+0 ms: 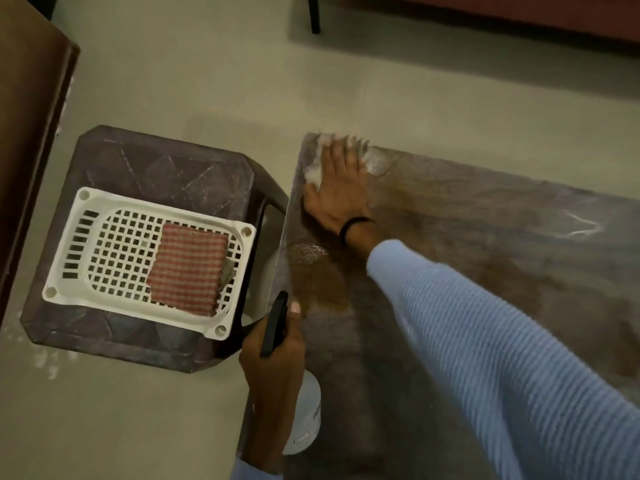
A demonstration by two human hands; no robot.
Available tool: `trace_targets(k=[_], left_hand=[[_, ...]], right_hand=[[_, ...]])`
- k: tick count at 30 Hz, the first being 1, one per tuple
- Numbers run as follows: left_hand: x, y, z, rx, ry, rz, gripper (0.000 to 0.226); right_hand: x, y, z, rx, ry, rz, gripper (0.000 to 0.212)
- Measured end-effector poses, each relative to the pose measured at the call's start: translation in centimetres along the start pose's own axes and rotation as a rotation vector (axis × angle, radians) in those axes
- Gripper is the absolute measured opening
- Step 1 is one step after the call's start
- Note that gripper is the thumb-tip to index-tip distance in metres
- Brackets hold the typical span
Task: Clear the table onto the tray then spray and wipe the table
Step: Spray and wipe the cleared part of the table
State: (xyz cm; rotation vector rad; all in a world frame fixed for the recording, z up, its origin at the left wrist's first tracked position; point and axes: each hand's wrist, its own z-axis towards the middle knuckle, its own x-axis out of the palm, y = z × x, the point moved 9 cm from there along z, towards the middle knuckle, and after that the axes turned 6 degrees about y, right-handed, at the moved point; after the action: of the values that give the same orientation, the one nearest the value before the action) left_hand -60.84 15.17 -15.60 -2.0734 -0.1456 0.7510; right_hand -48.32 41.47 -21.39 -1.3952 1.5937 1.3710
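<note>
The right hand (337,188) lay flat, palm down, at the far left corner of the brown surface (485,244), its fingers (341,155) spread and pressing a white cloth (313,174) against the top; the cloth showed as pale, blurred patches around the fingertips and beside the thumb, so its full shape could not be made out. A dark band (353,225) circled the wrist, and a ribbed light-blue sleeve (502,341) covered the arm that reached across the surface from the lower right. The left hand (273,355) was at the near left edge of the surface, its fingers curled closed around the neck of a spray bottle (304,417), with the thumb lying along the black spray head (275,323); the pale body of the bottle hung below the hand, close to the surface's edge. A shiny wet-looking patch (308,252) sat on the surface between the two hands. To the left of the surface, just beside it, stood a dark plastic stool (145,168) on the pale floor (173,81). On the stool rested the white perforated tray (86,244), and in its right half lay a folded red-and-white checked cloth (188,268), with something grey tucked under its right edge that was too hidden to identify.
</note>
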Motion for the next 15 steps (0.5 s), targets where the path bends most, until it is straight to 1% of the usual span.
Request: trace_targets(k=[2, 4, 5, 6, 8, 10, 13, 15], left_hand=[[0.0, -0.3, -0.1, 0.011, -0.010, 0.006, 0.068], [0.1, -0.3, -0.2, 0.006, -0.014, 0.005, 0.084], [0.1, -0.4, -0.3, 0.004, -0.009, 0.010, 0.086], [0.2, -0.4, -0.3, 0.006, -0.001, 0.018, 0.084], [0.4, -0.8, -0.3, -0.003, 0.023, 0.034, 0.067], [0.7, -1.2, -0.3, 0.001, 0.052, 0.032, 0.052], [1.1, -1.4, -0.6, -0.010, 0.063, 0.011, 0.043], [1.5, -0.8, -0.6, -0.036, 0.064, 0.016, 0.039]], right_hand=[[1.2, 1.8, -5.0, -0.146, 0.008, -0.014, 0.075], [3.2, 2.1, -11.4, -0.284, 0.084, -0.005, 0.071], [3.9, 1.5, -14.2, -0.323, 0.119, -0.010, 0.071], [4.3, 0.3, -16.2, -0.334, 0.134, -0.033, 0.070], [4.1, -3.8, -17.3, -0.267, 0.115, -0.078, 0.068], [2.4, -8.9, -15.4, -0.108, 0.066, -0.105, 0.069], [-1.6, -14.7, -9.9, 0.147, -0.067, -0.082, 0.069], [-3.2, -14.8, -6.2, 0.264, -0.127, -0.052, 0.072]])
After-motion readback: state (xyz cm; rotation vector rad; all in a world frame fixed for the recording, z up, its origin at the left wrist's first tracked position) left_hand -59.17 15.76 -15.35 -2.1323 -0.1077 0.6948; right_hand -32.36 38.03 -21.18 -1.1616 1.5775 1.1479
